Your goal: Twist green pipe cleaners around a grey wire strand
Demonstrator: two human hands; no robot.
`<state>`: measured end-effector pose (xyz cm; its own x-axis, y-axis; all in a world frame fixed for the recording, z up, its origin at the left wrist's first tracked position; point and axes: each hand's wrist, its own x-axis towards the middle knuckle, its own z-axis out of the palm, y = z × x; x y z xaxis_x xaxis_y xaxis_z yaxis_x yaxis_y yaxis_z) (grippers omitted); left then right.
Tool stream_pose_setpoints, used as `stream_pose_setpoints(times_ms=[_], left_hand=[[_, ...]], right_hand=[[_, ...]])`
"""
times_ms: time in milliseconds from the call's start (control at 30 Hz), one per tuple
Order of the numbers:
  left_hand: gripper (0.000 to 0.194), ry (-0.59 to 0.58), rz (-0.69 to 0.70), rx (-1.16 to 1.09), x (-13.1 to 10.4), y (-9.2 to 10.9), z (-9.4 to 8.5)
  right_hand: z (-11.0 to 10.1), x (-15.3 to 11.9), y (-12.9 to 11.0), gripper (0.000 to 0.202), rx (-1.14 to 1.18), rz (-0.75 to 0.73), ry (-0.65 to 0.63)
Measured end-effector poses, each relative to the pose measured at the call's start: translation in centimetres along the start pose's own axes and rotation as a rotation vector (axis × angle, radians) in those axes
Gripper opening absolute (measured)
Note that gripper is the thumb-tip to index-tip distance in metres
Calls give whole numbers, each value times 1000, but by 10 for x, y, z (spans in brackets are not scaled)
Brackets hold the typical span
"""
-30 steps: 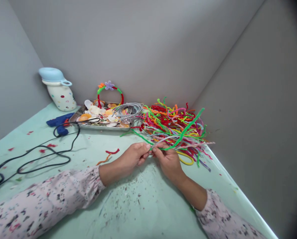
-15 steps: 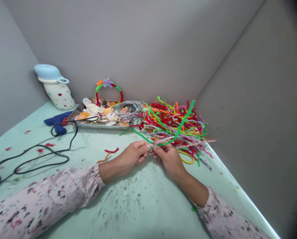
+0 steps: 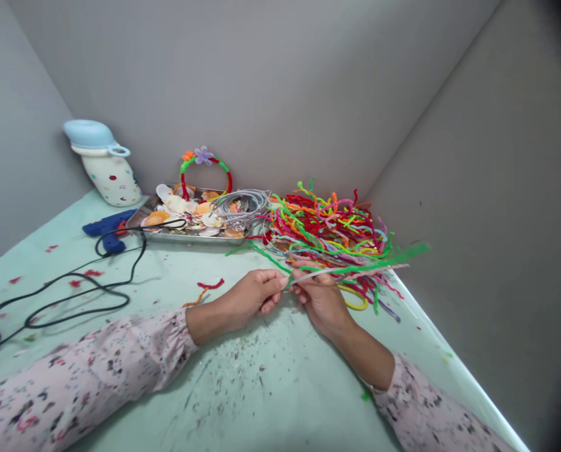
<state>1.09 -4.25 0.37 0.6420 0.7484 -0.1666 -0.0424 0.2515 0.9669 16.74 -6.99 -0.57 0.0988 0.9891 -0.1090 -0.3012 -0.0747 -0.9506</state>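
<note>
Both my hands meet above the table in front of the pile. My left hand [image 3: 252,294] is closed in a pinch where a green pipe cleaner [image 3: 388,260] and a thin pale grey strand [image 3: 311,274] come together. Beside it, my right hand [image 3: 325,304] is closed too, its thumb and fingers on the green pipe cleaner. One long green end, blurred by motion, sticks out to the right. Another green length runs up and left from the fingertips. Whether the pipe cleaner is wound around the strand, I cannot tell.
A heap of coloured pipe cleaners [image 3: 327,226] lies just beyond my hands. Left of it are coiled grey wire [image 3: 243,207], a metal tray [image 3: 191,239] of shells, and a flowered hoop [image 3: 230,182]. A blue glue gun [image 3: 108,226], its black cord [image 3: 80,282] and a bottle [image 3: 113,179] stand farther left.
The long green end has swung from pointing up to lying low toward the right. My right fingers have shifted slightly; my left hand has barely moved.
</note>
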Motion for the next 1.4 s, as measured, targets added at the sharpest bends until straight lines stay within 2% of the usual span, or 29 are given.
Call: stream_pose_setpoints(times_ms=[167,333,467,600,767,933,1133,1400], left_hand=[[33,20,29,42,-2,2,3],[27,98,135,30,-3,6,2],[25,209,206,42,-1,6,-1],[25,239,228,132,-3,6,-1],[24,281,265,218,-3,5,-1],[20,316,289,281,-2,2,0],[17,241,309,336,-5,0,3],[11,144,324,310,-7,0,1]], right_hand=[[1,-1,1,28,58,-23,-30],[1,-3,2,23,-72,-62,-15],[1,-10,1,21,-268,-288,8],[0,-19,0,15,-499,-560,-12],[2,-24,1,31,-811,-764,9],[4,-26,0,36,-1023,-778,30],[9,-31,-2,36,-1169,-726,23],[9,-31,0,41,-1089,-674,-18]])
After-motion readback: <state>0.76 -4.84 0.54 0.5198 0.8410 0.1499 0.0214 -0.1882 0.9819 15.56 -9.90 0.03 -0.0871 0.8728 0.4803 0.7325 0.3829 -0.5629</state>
